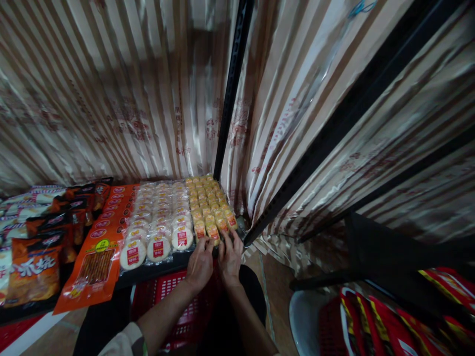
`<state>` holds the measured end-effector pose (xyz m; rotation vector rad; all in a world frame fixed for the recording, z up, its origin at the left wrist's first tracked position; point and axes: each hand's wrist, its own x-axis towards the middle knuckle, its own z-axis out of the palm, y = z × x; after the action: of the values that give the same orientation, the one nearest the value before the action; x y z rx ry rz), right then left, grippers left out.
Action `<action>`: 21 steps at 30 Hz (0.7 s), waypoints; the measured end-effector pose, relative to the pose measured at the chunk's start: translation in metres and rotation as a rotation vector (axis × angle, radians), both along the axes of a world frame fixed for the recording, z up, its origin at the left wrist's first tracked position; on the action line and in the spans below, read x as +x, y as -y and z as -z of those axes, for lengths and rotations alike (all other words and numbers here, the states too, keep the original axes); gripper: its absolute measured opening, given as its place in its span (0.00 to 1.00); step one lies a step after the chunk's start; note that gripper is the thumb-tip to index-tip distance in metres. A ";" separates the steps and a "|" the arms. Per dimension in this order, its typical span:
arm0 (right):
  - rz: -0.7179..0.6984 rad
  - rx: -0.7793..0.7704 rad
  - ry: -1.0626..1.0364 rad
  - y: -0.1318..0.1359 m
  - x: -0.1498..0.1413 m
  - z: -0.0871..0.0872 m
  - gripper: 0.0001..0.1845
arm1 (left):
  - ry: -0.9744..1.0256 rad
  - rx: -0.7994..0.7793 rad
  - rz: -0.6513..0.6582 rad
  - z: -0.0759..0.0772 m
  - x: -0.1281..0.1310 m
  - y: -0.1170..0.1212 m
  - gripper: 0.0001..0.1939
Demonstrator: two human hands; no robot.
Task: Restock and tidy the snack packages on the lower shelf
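My left hand (201, 265) is at the front edge of the rows of small yellow snack packets (208, 205). Its fingers are bent close together on a front packet with a red label (212, 231). Beside it, my right hand (230, 258) reaches onto the front packets at the right corner, fingers apart and stretched over them. Just left of these rows lie clear-wrapped round white crackers (159, 248) with red labels, in several columns. The undersides of both hands' fingers are hidden.
An orange snack bag (94, 257) and dark-orange bags (35, 269) lie further left on the shelf. Below is a red basket (166, 287). Black metal posts (232, 84) stand before striped curtains (148, 89). At lower right are a white basin (302, 316) and red-yellow packages (389, 321).
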<state>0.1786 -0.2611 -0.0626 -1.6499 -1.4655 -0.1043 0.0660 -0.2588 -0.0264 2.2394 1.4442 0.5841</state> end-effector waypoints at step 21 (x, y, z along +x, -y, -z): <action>-0.027 -0.023 0.031 -0.015 0.008 0.006 0.20 | -0.056 0.032 -0.006 0.008 0.004 -0.004 0.26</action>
<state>0.1864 -0.2462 -0.0683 -1.6530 -1.5167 -0.0987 0.0696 -0.2550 -0.0348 2.2938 1.4792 0.5535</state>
